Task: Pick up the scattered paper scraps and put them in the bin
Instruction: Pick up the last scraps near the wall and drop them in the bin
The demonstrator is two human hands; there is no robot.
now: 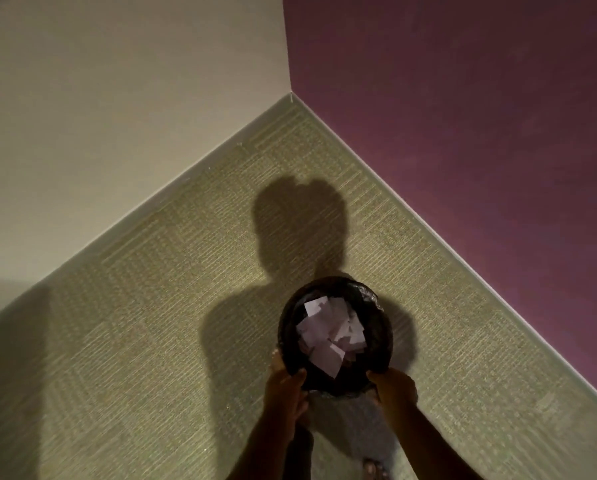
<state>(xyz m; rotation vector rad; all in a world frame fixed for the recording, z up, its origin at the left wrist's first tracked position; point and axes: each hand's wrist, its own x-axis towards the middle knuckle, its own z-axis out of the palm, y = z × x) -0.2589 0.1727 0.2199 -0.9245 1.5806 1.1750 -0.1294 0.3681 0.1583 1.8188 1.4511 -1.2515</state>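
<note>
Open greenish woven carpet runs to the corner where the cream and purple walls meet. Left hand and right hand clasp the round black bin's near rim; white paper scraps lie inside.

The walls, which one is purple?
The wall on the right is purple. The wall on the left is cream. They meet at the corner behind the bin that both hands hold.

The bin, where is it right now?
In the head view, the bin sits low centre, held at its near rim by the left hand and right hand, above the carpet.
</note>
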